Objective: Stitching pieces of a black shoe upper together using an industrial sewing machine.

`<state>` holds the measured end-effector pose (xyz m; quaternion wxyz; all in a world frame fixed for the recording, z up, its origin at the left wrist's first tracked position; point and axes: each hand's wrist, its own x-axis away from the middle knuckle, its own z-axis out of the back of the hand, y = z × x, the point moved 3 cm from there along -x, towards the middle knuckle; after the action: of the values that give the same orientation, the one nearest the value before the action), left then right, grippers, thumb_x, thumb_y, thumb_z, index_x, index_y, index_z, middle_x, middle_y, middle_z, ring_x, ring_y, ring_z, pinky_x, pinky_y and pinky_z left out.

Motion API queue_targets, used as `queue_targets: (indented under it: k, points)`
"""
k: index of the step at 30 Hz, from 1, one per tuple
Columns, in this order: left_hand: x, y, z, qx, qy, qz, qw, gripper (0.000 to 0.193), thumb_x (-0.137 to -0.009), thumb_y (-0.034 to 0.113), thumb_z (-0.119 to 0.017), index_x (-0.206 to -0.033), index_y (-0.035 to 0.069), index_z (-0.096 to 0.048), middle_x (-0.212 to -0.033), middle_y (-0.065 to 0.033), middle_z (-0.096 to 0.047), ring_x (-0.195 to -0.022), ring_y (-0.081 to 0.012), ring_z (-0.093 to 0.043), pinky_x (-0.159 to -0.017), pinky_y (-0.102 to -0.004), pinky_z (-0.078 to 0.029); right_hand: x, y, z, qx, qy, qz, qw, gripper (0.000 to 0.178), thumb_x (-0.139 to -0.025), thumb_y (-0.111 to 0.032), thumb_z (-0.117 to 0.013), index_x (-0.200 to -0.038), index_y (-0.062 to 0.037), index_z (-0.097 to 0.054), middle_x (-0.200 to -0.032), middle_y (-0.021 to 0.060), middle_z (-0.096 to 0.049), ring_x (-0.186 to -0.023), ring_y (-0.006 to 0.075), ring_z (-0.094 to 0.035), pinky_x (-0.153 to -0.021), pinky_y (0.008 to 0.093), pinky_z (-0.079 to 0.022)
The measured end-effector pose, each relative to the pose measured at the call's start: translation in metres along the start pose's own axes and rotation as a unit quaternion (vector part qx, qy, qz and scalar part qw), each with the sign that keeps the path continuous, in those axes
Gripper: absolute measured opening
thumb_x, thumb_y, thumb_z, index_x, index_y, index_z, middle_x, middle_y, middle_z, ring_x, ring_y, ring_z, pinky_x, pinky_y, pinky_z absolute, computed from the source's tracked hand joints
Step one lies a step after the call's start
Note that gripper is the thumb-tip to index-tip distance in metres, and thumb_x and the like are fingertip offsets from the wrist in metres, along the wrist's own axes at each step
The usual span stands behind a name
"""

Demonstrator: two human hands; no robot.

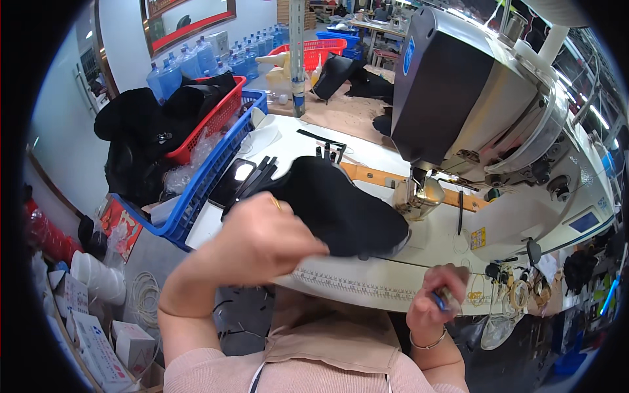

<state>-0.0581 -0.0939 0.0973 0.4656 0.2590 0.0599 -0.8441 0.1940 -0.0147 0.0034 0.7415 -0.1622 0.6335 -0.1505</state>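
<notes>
A black, soft-looking boot upper point(347, 206) lies on the white sewing-machine table, its rounded end close to the metal post under the needle. Over its near left edge is my left hand point(265, 232), closed in a fist and smeared by motion. What that hand grips, if anything, is hidden. Near the table's front edge, right of the boot upper, my right hand point(439, 295) is closed around a small blue tool point(447, 300). The tool's kind is too blurred to tell. The large sewing machine point(485, 98) rises at the right, its needle area just beyond the boot upper.
Left of the table, a blue basket point(177, 219) and a red basket point(226, 111) hold black boots point(151, 131) and plastic wrap. A phone point(234, 180) and black strips point(262, 173) lie by the boot upper. A metal pole point(297, 59) stands behind. Cartons point(95, 347) sit at lower left.
</notes>
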Motion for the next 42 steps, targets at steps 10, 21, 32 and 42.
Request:
queue_targets:
  k: [10,21,32,42]
  points:
    - [0.1,0.044,-0.155,-0.261,0.005,-0.094,0.961,0.015,-0.071,0.017,-0.059,-0.085,0.015,-0.065,-0.086,0.0022,-0.054,-0.078,-0.0108,-0.053,-0.085,-0.0265,-0.038,0.071,0.038,-0.055,-0.001,-0.317,-0.26,0.912,0.026,-0.077,-0.006,-0.07,-0.103,-0.0026,-0.064,-0.076,0.0099,-0.06,-0.066,0.0225,-0.06,-0.061,0.0301,-0.048]
    - [0.107,0.048,-0.154,-0.199,0.067,-0.046,0.977,0.013,-0.07,0.016,-0.062,-0.082,0.015,-0.065,-0.084,0.0028,-0.059,-0.079,-0.0109,-0.056,-0.084,-0.0275,-0.039,0.079,0.018,-0.074,0.052,-0.385,-0.253,0.886,0.033,-0.066,-0.003,-0.069,-0.099,-0.004,-0.063,-0.09,0.0129,-0.059,-0.077,0.0329,-0.061,-0.066,0.038,-0.052]
    - [0.188,0.079,-0.201,0.444,0.102,0.593,0.664,0.033,-0.077,0.014,-0.073,-0.106,0.002,-0.064,-0.095,-0.0119,-0.067,-0.081,-0.019,-0.065,-0.072,-0.0296,-0.052,0.078,0.016,-0.097,0.069,-0.433,-0.245,0.865,0.021,-0.072,-0.011,-0.067,-0.092,-0.0067,-0.064,-0.09,0.0127,-0.058,-0.076,0.0347,-0.061,-0.068,0.0414,-0.051]
    - [0.135,0.05,-0.189,0.605,0.299,0.602,0.428,0.029,-0.091,0.013,-0.058,-0.113,-0.004,-0.052,-0.101,-0.0175,-0.064,-0.093,-0.0257,-0.065,-0.078,-0.0348,-0.055,0.075,0.022,-0.101,-0.012,-0.405,-0.237,0.883,0.015,-0.073,-0.006,-0.063,-0.087,-0.0006,-0.061,-0.087,0.0155,-0.058,-0.078,0.0352,-0.06,-0.069,0.0416,-0.05]
